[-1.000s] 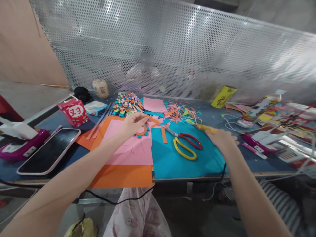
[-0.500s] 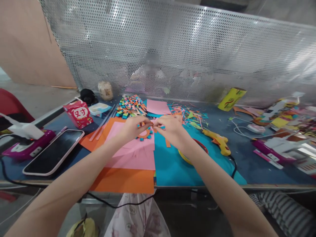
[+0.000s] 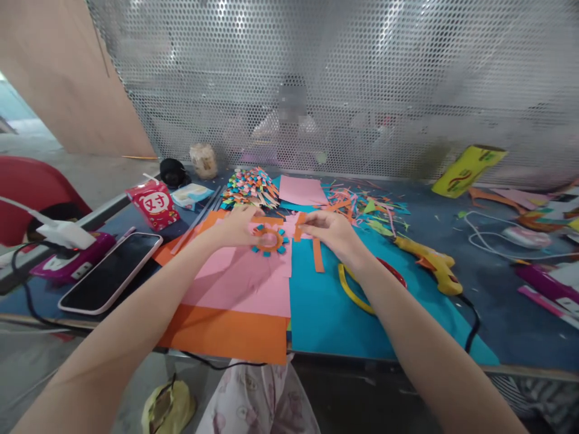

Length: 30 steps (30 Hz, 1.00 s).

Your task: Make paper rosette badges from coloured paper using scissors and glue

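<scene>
A small orange paper ring with blue tabs (image 3: 268,254) lies on the pink paper (image 3: 239,295). My left hand (image 3: 237,228) is at the ring's left side, its thumb and forefinger apart; whether the thumb touches the ring I cannot tell. To the right, my right hand (image 3: 332,232) pinches a short orange paper strip (image 3: 298,229) between thumb and fingers. Just below that hand, another orange strip (image 3: 319,258) rests on the blue paper (image 3: 325,319). Scissors with red and yellow handles (image 3: 351,292) are partly hidden under my right forearm.
Beyond my hands sit a pile of multicoloured paper pieces (image 3: 251,188), a pink sheet (image 3: 302,190) and loose paper scraps (image 3: 362,208). A yellow glue gun (image 3: 432,264) with a black cord lies right. Phone (image 3: 111,271), purple power strip (image 3: 75,259) and red carton (image 3: 154,205) stand left.
My hands, earlier fingertip to fingertip above the ring, have drawn apart. The left fingers have spread, and the right hand now shows an orange strip. The view has shifted slightly left.
</scene>
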Each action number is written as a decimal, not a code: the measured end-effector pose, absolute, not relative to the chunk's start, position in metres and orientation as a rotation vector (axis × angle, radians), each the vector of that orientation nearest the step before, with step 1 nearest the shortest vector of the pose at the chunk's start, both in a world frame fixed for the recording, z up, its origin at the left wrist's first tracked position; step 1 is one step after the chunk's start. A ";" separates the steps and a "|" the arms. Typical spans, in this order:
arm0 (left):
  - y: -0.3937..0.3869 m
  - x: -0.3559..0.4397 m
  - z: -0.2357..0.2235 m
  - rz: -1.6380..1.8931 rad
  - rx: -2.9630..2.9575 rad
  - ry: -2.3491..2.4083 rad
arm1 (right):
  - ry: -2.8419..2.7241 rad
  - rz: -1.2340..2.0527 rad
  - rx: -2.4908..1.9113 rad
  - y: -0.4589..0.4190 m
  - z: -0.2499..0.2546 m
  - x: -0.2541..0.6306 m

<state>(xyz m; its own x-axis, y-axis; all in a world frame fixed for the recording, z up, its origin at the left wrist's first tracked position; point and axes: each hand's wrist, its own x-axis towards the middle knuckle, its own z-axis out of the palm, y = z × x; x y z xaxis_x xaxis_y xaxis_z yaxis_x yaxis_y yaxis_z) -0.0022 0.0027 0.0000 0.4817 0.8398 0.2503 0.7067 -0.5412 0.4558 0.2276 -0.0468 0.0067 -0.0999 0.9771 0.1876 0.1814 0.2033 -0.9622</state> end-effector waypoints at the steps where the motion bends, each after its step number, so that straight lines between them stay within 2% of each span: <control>1: 0.007 -0.003 -0.006 0.555 2.441 1.386 | -1.432 1.092 -1.142 -0.046 0.005 0.229; 4: 0.017 -0.003 -0.020 0.478 2.446 1.439 | -1.258 1.284 -1.085 -0.047 0.006 0.229; 8: 0.017 0.001 -0.024 0.600 2.298 1.400 | -1.119 1.411 -1.009 -0.048 0.009 0.229; 15: 0.001 0.008 -0.002 0.831 1.806 1.109 | -0.992 1.503 -0.993 -0.045 0.003 0.231; 19: -0.013 0.018 0.008 0.909 1.629 1.022 | -1.024 1.712 -0.900 -0.054 0.007 0.225; 25: -0.019 0.029 0.006 0.952 1.671 0.928 | -1.063 1.823 -0.902 -0.068 0.012 0.216; 30: -0.023 0.027 0.003 1.088 1.964 0.973 | -1.061 1.833 -0.930 -0.067 0.012 0.216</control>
<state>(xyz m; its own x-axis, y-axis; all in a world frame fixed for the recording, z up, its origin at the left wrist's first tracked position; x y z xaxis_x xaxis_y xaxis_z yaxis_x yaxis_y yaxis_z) 0.0272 -0.0235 0.0026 0.3708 0.8489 0.3767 0.2800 -0.4890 0.8261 0.2161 -0.0670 0.0116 -0.4047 0.8933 -0.1956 -0.2753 -0.3230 -0.9055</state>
